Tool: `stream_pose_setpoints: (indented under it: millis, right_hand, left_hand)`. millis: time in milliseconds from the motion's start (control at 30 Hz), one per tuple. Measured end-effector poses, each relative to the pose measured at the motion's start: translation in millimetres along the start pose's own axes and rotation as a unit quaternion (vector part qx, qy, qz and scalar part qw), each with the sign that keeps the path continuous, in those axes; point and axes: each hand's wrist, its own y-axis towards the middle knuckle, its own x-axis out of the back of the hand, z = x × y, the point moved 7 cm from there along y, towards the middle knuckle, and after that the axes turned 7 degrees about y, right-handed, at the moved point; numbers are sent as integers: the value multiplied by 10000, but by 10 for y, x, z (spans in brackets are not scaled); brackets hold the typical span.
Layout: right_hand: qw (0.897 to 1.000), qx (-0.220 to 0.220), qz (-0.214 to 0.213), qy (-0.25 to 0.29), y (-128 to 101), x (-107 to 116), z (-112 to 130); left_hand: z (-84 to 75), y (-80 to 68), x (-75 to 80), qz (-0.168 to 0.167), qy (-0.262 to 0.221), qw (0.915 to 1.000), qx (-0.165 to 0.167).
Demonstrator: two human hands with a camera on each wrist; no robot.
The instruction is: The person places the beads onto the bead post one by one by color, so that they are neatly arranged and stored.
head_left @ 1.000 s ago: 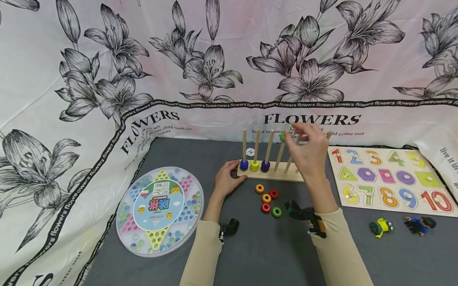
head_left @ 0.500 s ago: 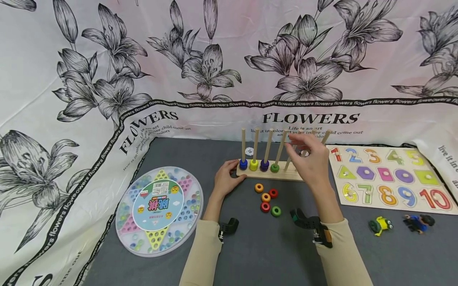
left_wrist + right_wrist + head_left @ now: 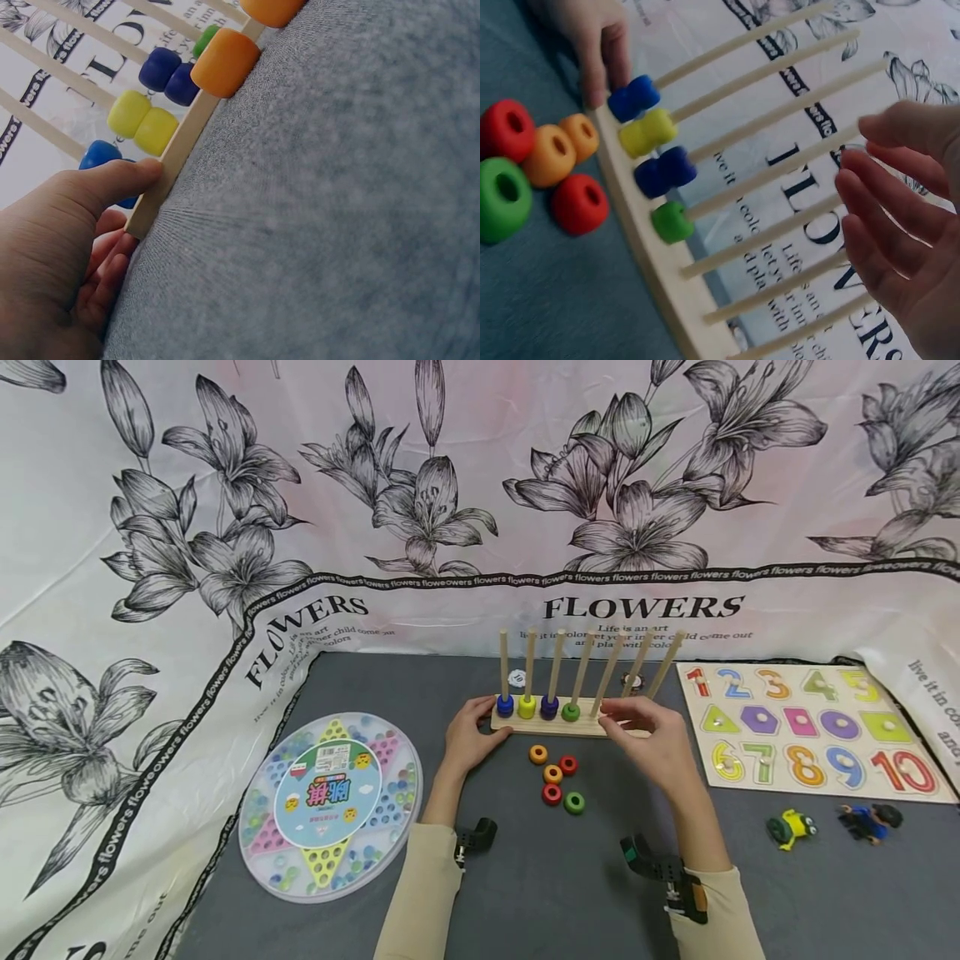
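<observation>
Head view — peg rack (image 3: 558,727) lies left-right, pegs upright.

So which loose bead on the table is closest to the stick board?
The orange bead at the top of the loose group. It lies just in front of the wooden base, while the other orange, two red and green beads sit farther back toward the person.

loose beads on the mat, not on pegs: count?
5, clustered in front of the peg rack: orange bead, second orange bead, red bead, second red bead, green bead. The right hand may hide more.
</observation>
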Motion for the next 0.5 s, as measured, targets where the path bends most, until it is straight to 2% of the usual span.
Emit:
stream_pose_setpoints:
  millis: [133, 300, 500]
  right_hand:
    - [9986, -155, 509, -73, -135, -60, -66]
    - [9945, -150, 1036, 65, -312, -151, -172]
    - [9834, -314, 1771, 259, -489, -312, -350]
  left_hand:
    - [10, -4, 10, -28, 19, 10000, 12]
    - [8, -7, 4, 27, 44, 10000, 49]
    - [2, -4, -9, 57, 73, 9999, 53]
